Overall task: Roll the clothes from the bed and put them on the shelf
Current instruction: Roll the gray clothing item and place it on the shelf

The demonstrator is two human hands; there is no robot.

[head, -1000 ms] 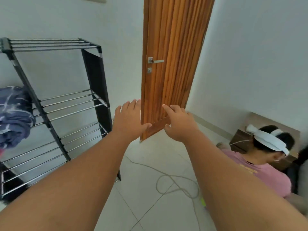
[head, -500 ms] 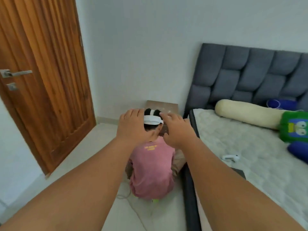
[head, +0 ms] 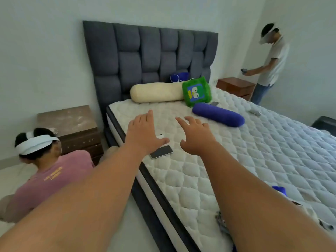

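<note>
A: Where do the person's hands stand?

B: The left hand hangs palm down, fingers spread and holding nothing, above the near edge of the white quilted bare mattress of the bed. The right hand is likewise spread and empty, forefinger pointing toward the padded dark grey headboard.

A: What lies under them?

B: A flat dark smartphone on the mattress, just below the left thumb, and a small white earbud-like thing beside it. Neither is clothing.

A: So where are the clothes?

B: Low in view, at the near right: a crumpled grey-blue garment shows from behind the right forearm, with a scrap of bright blue cloth further right. They lie back toward the person's body, well short of both hands.

A: Which hand is nearer?

B: The right, by its arm's side. Judging from this, both hands must draw back and down. The garment's long axis cannot be told; the arm hides most of it.
</note>
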